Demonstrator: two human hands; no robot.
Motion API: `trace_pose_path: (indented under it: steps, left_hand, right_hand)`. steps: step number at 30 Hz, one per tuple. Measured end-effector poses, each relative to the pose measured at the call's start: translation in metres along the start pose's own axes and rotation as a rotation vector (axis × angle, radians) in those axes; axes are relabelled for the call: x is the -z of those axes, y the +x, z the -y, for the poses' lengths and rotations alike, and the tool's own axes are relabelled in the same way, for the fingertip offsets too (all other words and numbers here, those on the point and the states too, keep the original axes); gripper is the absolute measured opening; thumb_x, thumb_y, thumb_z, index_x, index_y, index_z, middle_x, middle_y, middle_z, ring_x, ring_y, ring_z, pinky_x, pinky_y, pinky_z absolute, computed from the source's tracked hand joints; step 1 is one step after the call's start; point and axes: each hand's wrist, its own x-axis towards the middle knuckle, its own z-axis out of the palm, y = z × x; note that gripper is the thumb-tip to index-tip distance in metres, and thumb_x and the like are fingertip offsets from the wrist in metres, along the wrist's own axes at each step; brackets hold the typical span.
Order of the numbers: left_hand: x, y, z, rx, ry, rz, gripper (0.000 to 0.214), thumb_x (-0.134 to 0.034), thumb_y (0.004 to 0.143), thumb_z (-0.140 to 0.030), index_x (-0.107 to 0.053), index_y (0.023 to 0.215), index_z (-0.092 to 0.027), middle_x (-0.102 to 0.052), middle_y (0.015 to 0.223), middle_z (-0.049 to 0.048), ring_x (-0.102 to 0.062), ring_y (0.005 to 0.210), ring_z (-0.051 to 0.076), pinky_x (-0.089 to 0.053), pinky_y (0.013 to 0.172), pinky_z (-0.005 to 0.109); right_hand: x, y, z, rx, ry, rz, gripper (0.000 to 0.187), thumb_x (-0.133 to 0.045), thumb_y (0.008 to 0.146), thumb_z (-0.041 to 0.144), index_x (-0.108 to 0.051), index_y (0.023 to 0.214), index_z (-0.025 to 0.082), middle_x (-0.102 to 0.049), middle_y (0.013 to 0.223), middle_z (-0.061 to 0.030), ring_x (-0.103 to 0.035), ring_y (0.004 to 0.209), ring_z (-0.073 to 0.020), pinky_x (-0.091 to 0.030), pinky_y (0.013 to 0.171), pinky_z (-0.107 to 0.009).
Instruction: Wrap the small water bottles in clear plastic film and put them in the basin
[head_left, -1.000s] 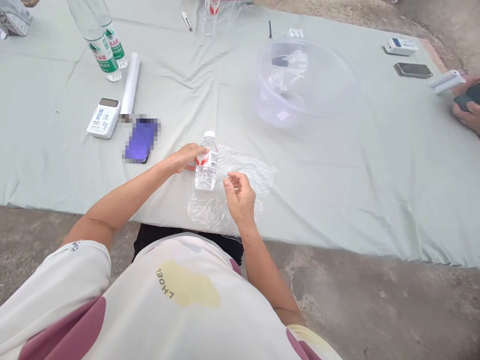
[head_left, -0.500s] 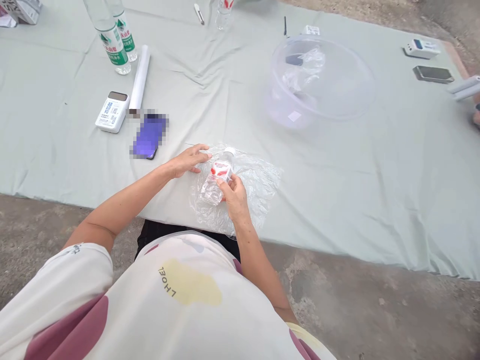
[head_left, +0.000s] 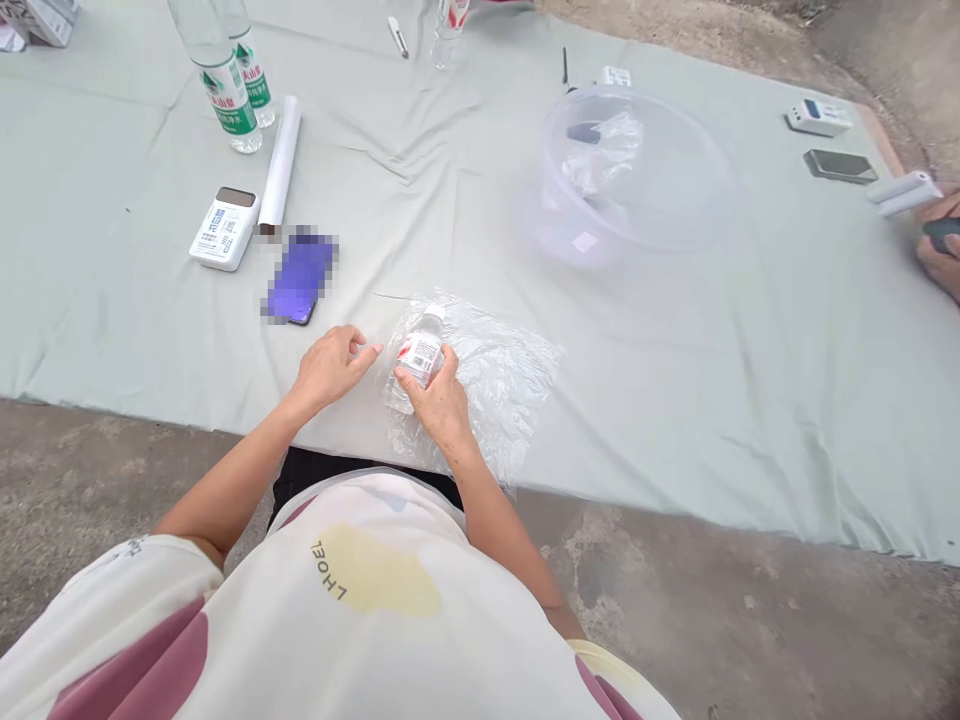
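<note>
My right hand is wrapped round the lower part of a small clear water bottle with a white cap and a red and white label. The bottle lies tilted over a sheet of thin clear plastic film, spread crumpled near the table's front edge; I cannot tell whether it is inside a bag. My left hand is just left of the bottle, apart from it, fingers loosely curled with the thumb stretched out and nothing held.
A purple phone, a white power bank and a white roll lie at left, near two tall water bottles. A translucent basin stands right of centre. Another person's hand shows at the right edge.
The bottle has moved left with my right hand and turned, so its barcode side shows. My left hand has drawn back from the film, leftward and nearer me.
</note>
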Motion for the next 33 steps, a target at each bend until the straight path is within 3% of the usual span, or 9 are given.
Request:
trace_pose_path:
  steps: [2,4,8,14,19,22,27,30,33]
  left_hand:
    - [-0.007,-0.021,0.006,0.015,0.112,0.077,0.043,-0.052,0.087,-0.063,-0.062,0.089,-0.022,-0.065,0.096,0.0087,-0.062,0.087,0.025,-0.046,0.077,0.035]
    - [-0.017,-0.039,0.007,0.005,0.172,0.107,0.05,-0.052,0.085,-0.07,-0.063,0.091,-0.021,-0.065,0.098,0.0096,-0.063,0.091,0.027,-0.046,0.076,0.035]
    - [-0.036,-0.056,0.004,-0.017,0.246,0.066,0.056,-0.056,0.081,-0.075,-0.065,0.091,-0.02,-0.064,0.1,0.0114,-0.062,0.098,0.03,-0.046,0.077,0.037]
    - [-0.046,-0.054,0.0,-0.007,0.261,0.052,0.054,-0.056,0.082,-0.073,-0.066,0.089,-0.02,-0.063,0.098,0.0119,-0.062,0.097,0.03,-0.044,0.074,0.037]
    - [-0.049,-0.058,-0.001,-0.02,0.247,0.027,0.047,-0.056,0.085,-0.066,-0.065,0.088,-0.02,-0.063,0.098,0.0111,-0.061,0.095,0.028,-0.042,0.069,0.035]
    - [-0.052,-0.06,-0.001,-0.031,0.236,-0.011,0.042,-0.058,0.086,-0.062,-0.062,0.084,-0.021,-0.063,0.096,0.0095,-0.06,0.091,0.025,-0.042,0.068,0.034]
    - [-0.061,-0.061,0.002,-0.135,0.265,-0.147,0.034,-0.064,0.086,-0.054,-0.058,0.08,-0.02,-0.064,0.095,0.0085,-0.06,0.089,0.024,-0.043,0.068,0.033]
    - [-0.069,-0.062,0.007,-0.248,0.278,-0.281,0.033,-0.067,0.085,-0.05,-0.057,0.084,-0.019,-0.064,0.096,0.0082,-0.061,0.087,0.022,-0.044,0.064,0.031]
    - [-0.076,-0.063,0.011,-0.364,0.269,-0.394,0.033,-0.068,0.085,-0.049,-0.056,0.09,-0.018,-0.065,0.099,0.0086,-0.063,0.082,0.019,-0.046,0.059,0.029]
  right_hand:
    - [0.008,0.003,-0.002,0.02,-0.078,0.016,0.09,-0.045,0.087,0.073,-0.027,0.151,0.013,-0.071,0.104,-0.0124,-0.067,0.095,-0.0315,-0.049,0.083,-0.043]
    - [0.021,0.014,-0.001,0.072,-0.158,-0.051,0.074,-0.037,0.093,0.07,-0.043,0.143,0.015,-0.07,0.102,-0.0114,-0.067,0.094,-0.0298,-0.049,0.085,-0.042]
    - [0.049,0.057,0.021,0.333,-0.302,-0.208,0.043,-0.033,0.101,0.039,-0.06,0.128,0.02,-0.064,0.118,-0.0105,-0.063,0.097,-0.0236,-0.047,0.087,-0.036]
    - [0.052,0.121,0.071,0.597,-0.8,0.128,0.044,-0.043,0.088,0.008,-0.07,0.119,0.023,-0.058,0.123,-0.0116,-0.058,0.105,-0.0264,-0.046,0.08,-0.035]
    - [0.042,0.135,0.087,0.619,-1.02,0.315,0.035,-0.05,0.081,0.005,-0.075,0.1,0.021,-0.061,0.118,-0.0117,-0.059,0.09,-0.0231,-0.04,0.07,-0.031]
    - [0.051,0.132,0.083,0.665,-0.998,0.318,0.033,-0.048,0.083,0.006,-0.073,0.098,0.02,-0.061,0.113,-0.0106,-0.058,0.083,-0.0208,-0.035,0.065,-0.031]
    - [0.075,0.115,0.056,0.706,-0.92,0.166,0.03,-0.042,0.089,0.009,-0.069,0.096,0.02,-0.061,0.1,-0.0091,-0.05,0.064,-0.0156,-0.028,0.058,-0.03]
    - [0.087,0.105,0.031,0.717,-0.836,0.113,0.029,-0.042,0.088,0.007,-0.067,0.093,0.019,-0.062,0.09,-0.0071,-0.049,0.06,-0.0151,-0.03,0.058,-0.029]
    - [0.093,0.099,-0.001,0.823,-0.707,0.039,0.026,-0.043,0.089,0.009,-0.067,0.09,0.02,-0.067,0.095,-0.0067,-0.055,0.066,-0.0153,-0.036,0.06,-0.028]
